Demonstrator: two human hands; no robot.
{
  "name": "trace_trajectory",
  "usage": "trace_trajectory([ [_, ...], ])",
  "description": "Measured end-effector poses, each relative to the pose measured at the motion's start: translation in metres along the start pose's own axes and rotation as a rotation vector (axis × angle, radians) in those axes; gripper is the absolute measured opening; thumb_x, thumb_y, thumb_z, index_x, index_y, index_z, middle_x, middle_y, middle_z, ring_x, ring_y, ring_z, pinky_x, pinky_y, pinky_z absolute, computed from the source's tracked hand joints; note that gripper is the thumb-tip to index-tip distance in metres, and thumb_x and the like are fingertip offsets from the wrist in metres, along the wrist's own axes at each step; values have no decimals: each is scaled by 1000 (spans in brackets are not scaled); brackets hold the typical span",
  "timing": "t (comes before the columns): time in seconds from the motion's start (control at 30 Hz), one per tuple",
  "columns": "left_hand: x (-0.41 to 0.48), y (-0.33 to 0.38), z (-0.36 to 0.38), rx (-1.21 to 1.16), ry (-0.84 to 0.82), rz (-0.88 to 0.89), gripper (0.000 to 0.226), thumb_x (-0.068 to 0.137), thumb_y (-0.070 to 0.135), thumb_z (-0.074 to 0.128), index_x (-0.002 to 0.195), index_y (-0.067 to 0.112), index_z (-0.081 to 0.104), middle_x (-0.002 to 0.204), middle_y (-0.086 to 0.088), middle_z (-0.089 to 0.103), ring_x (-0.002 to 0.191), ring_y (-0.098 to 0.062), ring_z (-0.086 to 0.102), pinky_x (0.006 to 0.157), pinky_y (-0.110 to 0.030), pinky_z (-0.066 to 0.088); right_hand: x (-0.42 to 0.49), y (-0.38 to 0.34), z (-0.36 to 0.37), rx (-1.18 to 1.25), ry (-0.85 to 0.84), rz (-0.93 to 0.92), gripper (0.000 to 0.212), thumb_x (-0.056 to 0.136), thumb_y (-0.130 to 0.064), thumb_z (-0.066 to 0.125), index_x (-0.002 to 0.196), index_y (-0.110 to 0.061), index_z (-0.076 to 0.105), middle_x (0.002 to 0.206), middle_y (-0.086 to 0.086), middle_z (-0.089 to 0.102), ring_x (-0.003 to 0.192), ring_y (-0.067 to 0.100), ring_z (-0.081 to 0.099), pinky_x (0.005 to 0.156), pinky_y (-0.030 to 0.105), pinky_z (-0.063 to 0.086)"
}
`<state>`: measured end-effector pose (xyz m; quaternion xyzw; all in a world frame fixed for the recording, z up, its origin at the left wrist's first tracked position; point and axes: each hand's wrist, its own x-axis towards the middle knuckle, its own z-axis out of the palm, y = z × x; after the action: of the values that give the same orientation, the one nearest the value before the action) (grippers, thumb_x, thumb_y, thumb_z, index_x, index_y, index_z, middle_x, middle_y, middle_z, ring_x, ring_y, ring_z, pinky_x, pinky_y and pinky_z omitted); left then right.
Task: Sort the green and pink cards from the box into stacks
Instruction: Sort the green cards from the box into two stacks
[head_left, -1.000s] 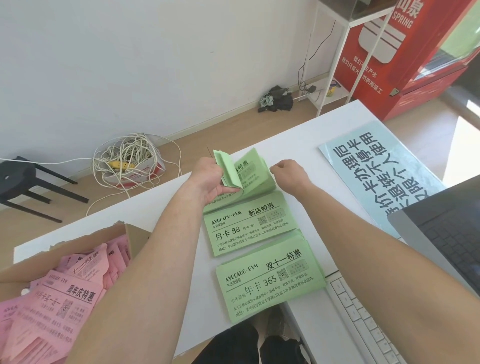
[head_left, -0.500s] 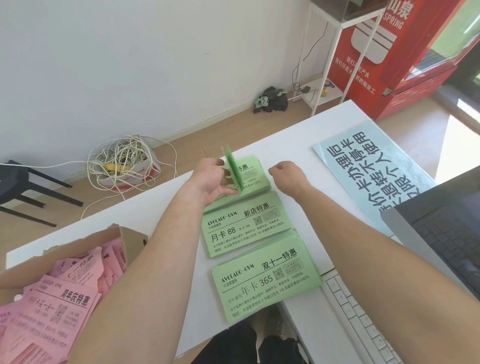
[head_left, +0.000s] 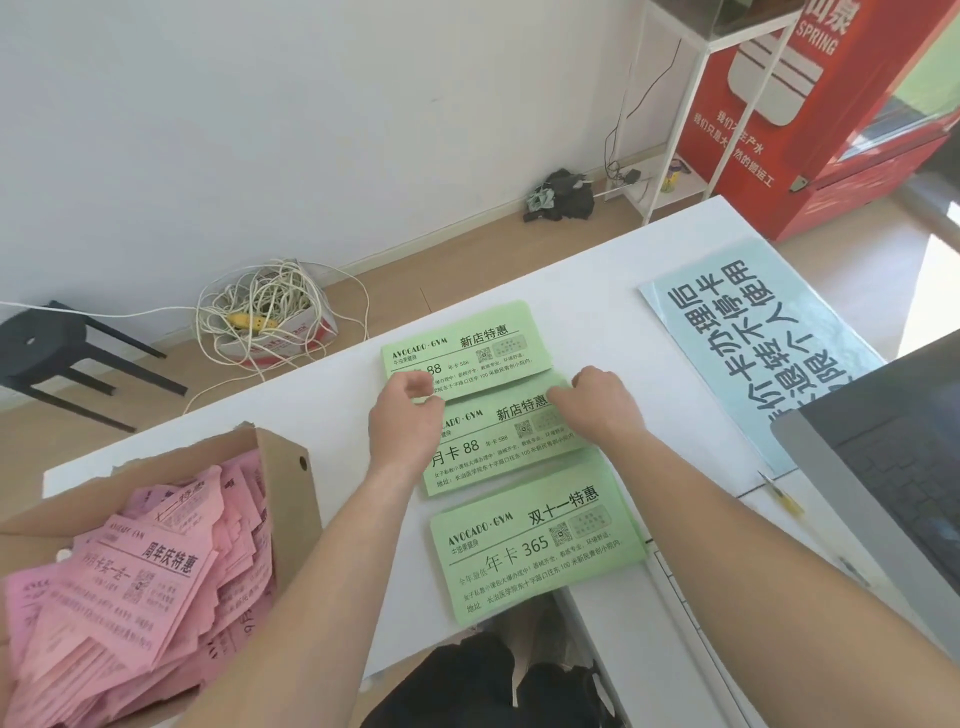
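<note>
Left hand (head_left: 408, 421) and right hand (head_left: 605, 402) curled at far edge of middle green paper card stack (head_left: 498, 460). Cannot tell whether gripping anything.

A gym's front desk: a white desk (head_left: 597, 270) carries a laptop (head_left: 893, 467), a keyboard (head_left: 691, 639), a blue membership notice (head_left: 753, 338) and Avocado Gym price flyers (head_left: 535, 551), near a red drinks cooler (head_left: 831, 130).

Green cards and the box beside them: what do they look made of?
Green cards: probably thin paper with a matte finish. The black print is crisp, there is no glare, and they lie flat. Box: it looks like dull brown cardboard, with a raw edge and a punched hole in its flap.
</note>
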<state>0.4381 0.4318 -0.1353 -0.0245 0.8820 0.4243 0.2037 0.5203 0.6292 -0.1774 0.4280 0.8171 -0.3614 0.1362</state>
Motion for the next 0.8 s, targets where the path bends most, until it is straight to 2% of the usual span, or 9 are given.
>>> trace_trajectory([
  [0.07, -17, -28, -2, 127, 88, -75, 47, 93, 15, 60, 138, 14, 47, 138, -3, 55, 123, -25, 54, 99, -37, 45, -11, 0, 11, -9, 30, 38, 33, 83, -40, 57, 98, -11, 52, 104, 10, 54, 95, 35, 59, 76, 38, 48],
  [0.1, -22, -39, 1, 148, 66, -125, 55, 93, 16, 60, 144, 11, 40, 142, -8, 52, 127, -29, 51, 101, -39, 44, -16, -2, 17, -11, 50, 56, 37, 83, -40, 58, 104, -10, 53, 110, 12, 53, 102, 37, 58, 82, 41, 49],
  [0.23, -36, -48, 33, 158, -35, -142, 49, 88, 19, 61, 132, 12, 39, 129, -8, 56, 116, -31, 55, 94, -43, 49, -27, -11, 34, -58, 102, 119, 59, 83, -43, 62, 127, -7, 47, 127, 13, 50, 122, 36, 49, 99, 47, 44],
  [0.33, -35, -41, 46, 205, 16, -150, 68, 87, 24, 65, 144, 7, 31, 134, -12, 49, 123, -35, 47, 101, -46, 44, -21, -13, 32, 30, 56, 186, 73, 77, -46, 70, 132, -6, 43, 133, 15, 49, 128, 35, 45, 102, 46, 41],
  [0.43, -29, -38, 41, 140, 63, -256, 77, 87, 22, 69, 149, 8, 27, 136, -16, 47, 126, -38, 46, 102, -46, 42, -10, -13, 20, 66, -33, 207, 79, 69, -46, 75, 132, -6, 46, 132, 14, 50, 127, 34, 45, 100, 43, 44],
  [0.5, -20, -41, 35, 11, 72, -376, 77, 84, 22, 72, 146, 6, 31, 134, -16, 51, 122, -39, 52, 95, -44, 48, -6, -13, 15, 33, -64, 200, 83, 69, -45, 77, 134, -5, 45, 133, 15, 49, 128, 33, 43, 100, 42, 43],
  [0.6, -5, -50, 24, -235, 40, -522, 68, 61, 22, 77, 121, 3, 52, 110, -14, 70, 94, -35, 69, 83, -49, 59, -6, -15, 13, 53, -91, 175, 79, 71, -38, 80, 133, -4, 44, 128, 15, 50, 124, 32, 49, 99, 40, 48],
  [0.7, -2, -49, 18, -261, -36, -489, 42, 63, 10, 74, 103, 1, 62, 97, -17, 74, 88, -35, 72, 81, -56, 59, -8, -14, 12, 103, -97, 130, 71, 69, -31, 81, 125, -1, 48, 111, 11, 62, 106, 28, 60, 85, 37, 53],
  [0.8, -4, -45, 13, -231, -71, -455, 37, 64, 6, 70, 100, 0, 64, 93, -14, 72, 83, -30, 70, 83, -53, 58, -12, -10, 10, 169, -95, 113, 70, 68, -29, 84, 121, -2, 47, 104, 8, 65, 100, 26, 64, 83, 37, 55],
])
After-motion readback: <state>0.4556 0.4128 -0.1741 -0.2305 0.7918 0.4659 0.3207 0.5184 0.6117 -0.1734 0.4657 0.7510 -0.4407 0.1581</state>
